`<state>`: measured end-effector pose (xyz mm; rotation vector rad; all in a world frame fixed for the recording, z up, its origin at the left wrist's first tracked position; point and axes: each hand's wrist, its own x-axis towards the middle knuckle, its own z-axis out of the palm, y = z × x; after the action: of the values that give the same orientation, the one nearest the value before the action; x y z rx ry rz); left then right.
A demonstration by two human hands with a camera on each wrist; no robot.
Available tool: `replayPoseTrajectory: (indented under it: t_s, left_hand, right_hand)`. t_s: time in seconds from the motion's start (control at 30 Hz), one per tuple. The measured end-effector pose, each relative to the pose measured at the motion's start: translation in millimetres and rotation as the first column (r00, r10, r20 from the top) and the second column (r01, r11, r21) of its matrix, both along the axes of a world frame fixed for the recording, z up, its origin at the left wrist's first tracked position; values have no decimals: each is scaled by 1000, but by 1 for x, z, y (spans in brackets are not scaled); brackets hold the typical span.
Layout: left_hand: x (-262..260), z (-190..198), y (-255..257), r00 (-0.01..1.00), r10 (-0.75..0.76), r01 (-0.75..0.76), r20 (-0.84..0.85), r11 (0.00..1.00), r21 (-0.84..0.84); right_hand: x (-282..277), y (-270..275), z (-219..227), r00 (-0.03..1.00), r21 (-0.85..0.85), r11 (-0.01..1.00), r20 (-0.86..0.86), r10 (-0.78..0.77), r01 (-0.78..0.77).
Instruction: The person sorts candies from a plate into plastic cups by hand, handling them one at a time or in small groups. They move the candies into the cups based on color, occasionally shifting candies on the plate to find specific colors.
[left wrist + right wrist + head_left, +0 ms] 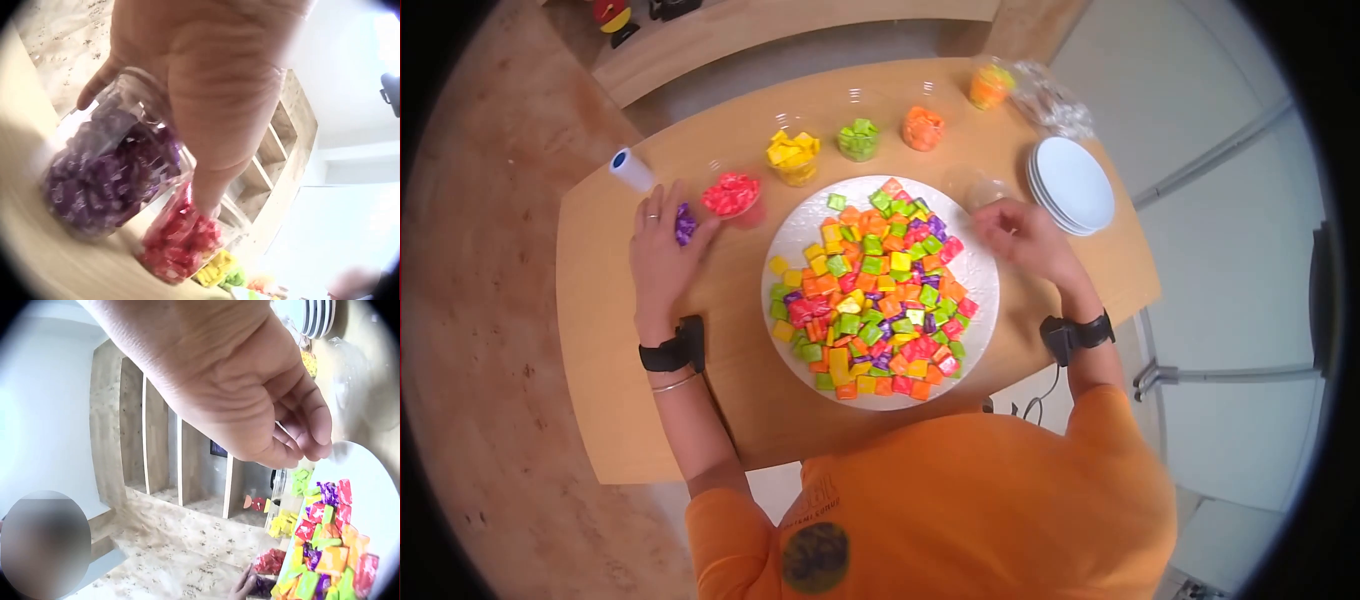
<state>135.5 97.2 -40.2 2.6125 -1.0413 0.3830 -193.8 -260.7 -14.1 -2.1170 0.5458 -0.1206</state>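
On the table a round white plate [780,210] bears a heap of wrapped candies [880,300] in orange, green, yellow, red and purple. Left of it, my left hand [662,240] spans a clear plastic cup [140,87] of purple candies [103,181], thumb on one side and fingers on the other. A cup of red candies [730,195] stands right beside that thumb. My right hand [250,406] hovers at the plate's right edge, fingers loosely bent and fingertips close together, with nothing visible between them. A clear empty cup [988,190] lies near it.
Cups of yellow candies [793,160], green candies [859,142] and orange candies [923,130] line the far side. Farther right are a mixed cup [990,88], a crumpled clear plastic bag [1050,98] and stacked white plates [1075,185]. A white cylinder [631,169] stands far left.
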Motion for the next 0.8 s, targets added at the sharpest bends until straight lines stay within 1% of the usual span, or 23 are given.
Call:
replayPoseTrajectory:
  t_s: [0.03,0.07,0.1,0.17,0.2,0.23,0.27,0.3,0.33,0.37,0.43,0.47,0.5,0.53,0.57,0.6,0.63,0.67,0.7,0.77,0.8]
  left_hand:
    - [3,0,-1,1000,3,-3,17,1000,8]
    - [5,0,-2,999,10,-11,35,1000,13]
    - [7,0,-3,1000,8,-9,28,1000,24]
    - [6,4,-4,987,11,-26,159,995,95]
    - [0,8,-4,987,9,-27,159,993,113]
    - [-10,13,-3,975,-6,-4,221,999,47]
    - [-20,21,-3,958,-17,24,286,999,-21]
    - [-37,29,-5,958,-23,26,288,1000,-7]
    - [-63,40,-9,990,-132,136,43,984,-117]
    - [-91,47,-13,946,-254,202,-202,948,-246]
    - [-140,53,-26,850,-349,325,-395,937,-130]
    - [-155,52,-31,808,-358,365,-468,928,-79]
    - [-165,52,-34,762,-360,408,-538,912,-33]
    - [-171,46,-36,762,-345,399,-548,917,-22]
    - [-177,36,-36,799,-335,397,-500,918,20]
    - [-181,30,-37,831,-329,395,-448,917,61]
    - [-185,30,-41,830,-322,392,-455,917,67]
    - [-186,30,-46,818,-303,392,-490,916,88]
    - [-186,30,-49,804,-285,395,-522,912,110]
    - [-185,27,-52,808,-290,401,-512,908,119]
    - [-185,24,-54,816,-298,404,-496,907,120]
  right_hand:
    - [-2,1,-7,996,-155,985,27,86,-81]
    - [-2,4,-11,990,-179,978,78,120,-104]
    - [2,6,-10,990,-168,980,72,117,-104]
    - [12,17,-3,975,-223,966,147,166,-131]
    - [17,20,-2,971,-218,963,144,189,-155]
    - [19,24,1,972,-196,968,143,184,-154]
    - [23,27,5,956,-204,954,148,252,-220]
    - [26,27,6,935,-218,934,155,320,-284]
    - [28,25,-2,896,-271,906,217,388,-327]
    - [29,28,-4,898,-247,911,216,384,-330]
    - [33,34,3,849,-249,861,192,492,-443]
    - [33,36,4,846,-228,860,191,498,-456]
    - [33,38,5,821,-235,829,162,548,-507]
    - [33,41,8,792,-243,795,135,595,-556]
    - [34,44,12,788,-228,794,137,600,-564]
    - [36,50,17,767,-198,760,53,639,-619]
    - [38,56,19,738,-166,724,-30,674,-669]
    - [37,64,16,724,-233,696,-57,688,-679]
    - [38,69,7,725,-225,700,-52,686,-678]
    - [39,78,-12,741,-387,696,48,670,-605]
    - [38,81,-16,746,-384,702,49,664,-599]
